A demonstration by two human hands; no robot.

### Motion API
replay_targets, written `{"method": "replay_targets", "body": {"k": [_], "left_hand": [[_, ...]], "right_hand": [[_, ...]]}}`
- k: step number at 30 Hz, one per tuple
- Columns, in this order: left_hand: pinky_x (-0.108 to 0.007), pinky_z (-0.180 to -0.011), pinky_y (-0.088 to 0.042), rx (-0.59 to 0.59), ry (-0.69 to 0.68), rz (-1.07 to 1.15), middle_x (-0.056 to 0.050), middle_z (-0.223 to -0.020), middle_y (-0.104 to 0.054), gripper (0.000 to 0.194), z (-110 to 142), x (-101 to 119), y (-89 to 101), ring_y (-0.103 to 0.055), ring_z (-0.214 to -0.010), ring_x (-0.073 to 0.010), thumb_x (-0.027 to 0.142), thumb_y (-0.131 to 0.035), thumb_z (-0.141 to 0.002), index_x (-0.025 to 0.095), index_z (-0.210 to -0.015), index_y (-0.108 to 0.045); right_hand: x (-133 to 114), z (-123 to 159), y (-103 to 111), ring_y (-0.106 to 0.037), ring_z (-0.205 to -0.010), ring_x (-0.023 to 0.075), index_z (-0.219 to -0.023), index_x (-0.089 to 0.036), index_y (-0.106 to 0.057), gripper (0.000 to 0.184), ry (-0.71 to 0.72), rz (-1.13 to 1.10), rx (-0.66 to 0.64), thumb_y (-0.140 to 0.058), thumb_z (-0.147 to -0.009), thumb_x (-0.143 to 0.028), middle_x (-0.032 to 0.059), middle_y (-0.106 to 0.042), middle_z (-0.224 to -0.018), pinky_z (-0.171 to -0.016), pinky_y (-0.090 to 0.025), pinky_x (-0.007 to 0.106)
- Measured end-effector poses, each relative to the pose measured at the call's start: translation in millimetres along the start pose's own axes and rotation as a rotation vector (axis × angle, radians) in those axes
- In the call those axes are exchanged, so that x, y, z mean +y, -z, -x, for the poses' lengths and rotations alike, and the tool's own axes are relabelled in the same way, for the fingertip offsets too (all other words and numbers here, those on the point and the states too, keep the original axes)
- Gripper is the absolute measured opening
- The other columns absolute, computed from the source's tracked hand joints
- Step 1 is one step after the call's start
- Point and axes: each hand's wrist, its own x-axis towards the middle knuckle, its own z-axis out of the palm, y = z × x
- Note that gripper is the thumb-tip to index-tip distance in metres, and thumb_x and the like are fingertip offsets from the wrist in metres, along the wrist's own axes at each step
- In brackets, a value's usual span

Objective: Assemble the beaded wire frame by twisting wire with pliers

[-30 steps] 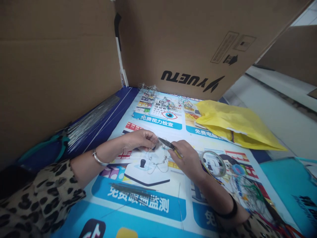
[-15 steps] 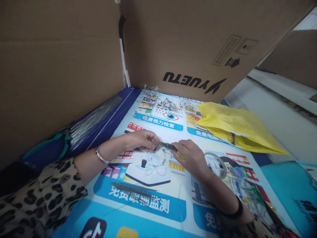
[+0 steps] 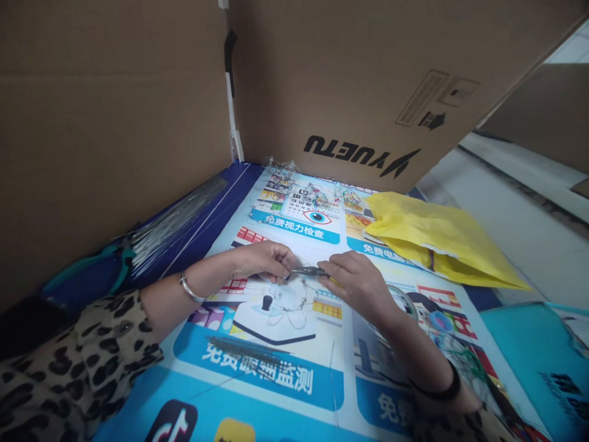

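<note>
My right hand (image 3: 356, 282) is wrapped round a pair of pliers (image 3: 307, 271), whose metal jaws point left. At their tip, my left hand (image 3: 267, 260) pinches a piece of thin wire beadwork, its fingertips close against the jaws. The beaded wire (image 3: 299, 305) hangs below both hands as a loose ring with small beads and thin loops. Exactly which bit of wire the jaws touch is too small to make out.
Cut wires (image 3: 243, 350) lie on the printed mat in front. A long wire bundle (image 3: 175, 215) and teal-handled pliers (image 3: 124, 261) are at left. A yellow bag (image 3: 442, 236), wire coil (image 3: 407, 302) and coloured tangle (image 3: 464, 359) sit right. Cardboard walls (image 3: 322, 80) rise behind.
The right hand has turned slightly and risen, so the pliers lie more level and their jaws sit closer to the left fingertips. The left hand has hardly moved.
</note>
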Motion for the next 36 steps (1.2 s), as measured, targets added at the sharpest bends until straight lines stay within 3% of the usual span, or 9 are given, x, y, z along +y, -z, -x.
{"method": "replay_targets", "body": {"k": [18, 23, 28, 36], "left_hand": [[-0.016, -0.045, -0.033, 0.026, 0.014, 0.010, -0.004, -0.080, -0.066, 0.026, 1, 0, -0.1, -0.053, -0.056, -0.0060, 0.016, -0.070, -0.063, 0.012, -0.086, -0.058], [-0.020, -0.056, -0.042, 0.028, 0.011, 0.028, -0.002, -0.076, -0.065, 0.028, 2, 2, -2.9, -0.057, -0.059, -0.0074, 0.020, -0.072, -0.065, 0.012, -0.087, -0.057], [-0.026, -0.071, -0.047, 0.029, 0.037, 0.030, -0.009, -0.090, -0.067, 0.030, 6, 6, -8.4, -0.063, -0.078, -0.0135, 0.028, -0.070, -0.070, 0.012, -0.091, -0.056], [-0.026, -0.068, -0.047, 0.039, 0.104, 0.060, -0.007, -0.081, -0.068, 0.034, 8, 8, -8.9, -0.065, -0.076, -0.0155, 0.031, -0.073, -0.067, 0.012, -0.090, -0.056]], "right_hand": [[-2, 9, -15, -0.058, -0.089, 0.0176, -0.102, -0.020, -0.062, 0.022, -0.175, -0.216, 0.086, -0.056, -0.084, -0.030, 0.0065, -0.065, -0.093, -0.081, -0.048, 0.033], [-1, 11, -16, -0.058, -0.089, 0.0179, -0.102, -0.021, -0.063, 0.022, -0.203, -0.207, 0.099, -0.055, -0.085, -0.031, 0.0064, -0.065, -0.093, -0.080, -0.049, 0.033], [-1, 14, -16, -0.059, -0.088, 0.0183, -0.101, -0.021, -0.063, 0.022, -0.231, -0.190, 0.119, -0.055, -0.084, -0.031, 0.0066, -0.065, -0.091, -0.080, -0.049, 0.032], [0, 16, -18, -0.059, -0.089, 0.0189, -0.103, -0.020, -0.063, 0.024, -0.266, -0.157, 0.150, -0.054, -0.085, -0.032, 0.0074, -0.065, -0.092, -0.080, -0.050, 0.034]]}}
